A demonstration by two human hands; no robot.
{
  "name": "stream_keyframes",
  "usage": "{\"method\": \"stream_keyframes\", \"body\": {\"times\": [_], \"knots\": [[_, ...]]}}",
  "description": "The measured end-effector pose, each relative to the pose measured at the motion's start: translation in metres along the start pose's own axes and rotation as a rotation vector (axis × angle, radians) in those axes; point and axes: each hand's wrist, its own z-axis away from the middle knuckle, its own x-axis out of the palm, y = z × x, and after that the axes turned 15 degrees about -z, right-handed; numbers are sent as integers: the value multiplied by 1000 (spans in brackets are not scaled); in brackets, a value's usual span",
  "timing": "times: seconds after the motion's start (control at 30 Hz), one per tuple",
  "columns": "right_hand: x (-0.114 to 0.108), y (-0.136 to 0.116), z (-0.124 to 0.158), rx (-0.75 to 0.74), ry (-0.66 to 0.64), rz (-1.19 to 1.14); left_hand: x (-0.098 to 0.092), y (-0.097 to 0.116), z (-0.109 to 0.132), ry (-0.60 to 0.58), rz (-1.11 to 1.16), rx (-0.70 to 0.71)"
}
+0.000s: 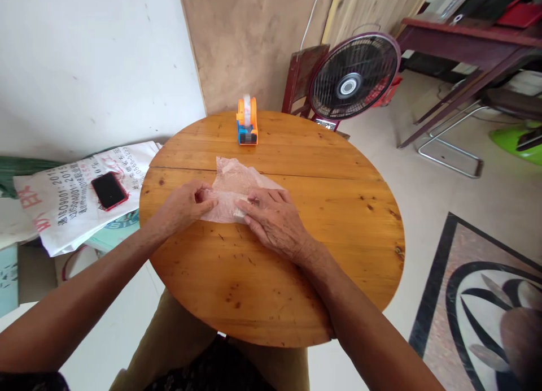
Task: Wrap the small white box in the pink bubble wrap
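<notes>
A crumpled pinkish sheet of bubble wrap (232,183) lies near the middle of a round wooden table (322,255). My left hand (186,203) pinches its left edge with curled fingers. My right hand (277,217) lies flat on the sheet's right part, fingers stretched and pressing it down. An orange and blue tape dispenser (247,121) stands upright at the table's far edge, beyond both hands.
A black phone in a red case (109,190) lies on a printed white sack (71,201) to the left of the table. A dark red floor fan (353,77) stands behind the table. A dark wooden bench (466,46) and a metal frame (451,148) are at the right.
</notes>
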Motion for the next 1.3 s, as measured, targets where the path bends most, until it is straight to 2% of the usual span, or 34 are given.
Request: {"method": "stream_keyframes", "body": {"times": [0.07, 0.2, 0.27, 0.47, 0.57, 0.77, 0.9, 1.1, 1.3], "knots": [[-1, -1, -2, 0, -20, 17, -1, 0, 1, -12, 39, -73], [-1, -4, -5, 0, -32, 47, -5, 5, 3, -209, 160, -220], [-1, -4, -6, 4, -32, 60, -6, 8, 2, -261, 252, -256], [-1, -5, -8, 4, -21, 66, 6, 16, -3, -306, 609, -357], [-1, -5, -8, -3, -22, 60, 13, 23, -5, -299, 711, -409], [0, -4, -7, -6, -32, 81, 11, 47, -5, -189, 663, -329], [3, -3, -7, -19, -12, 83, 8, 56, -8, -248, 706, -349], [2, -3, -7, -3, -36, 69, 11, 56, -16, -307, 794, -347], [2, -3, -6, 1, -14, 33, 6, 63, -17, -338, 782, -319]]}}
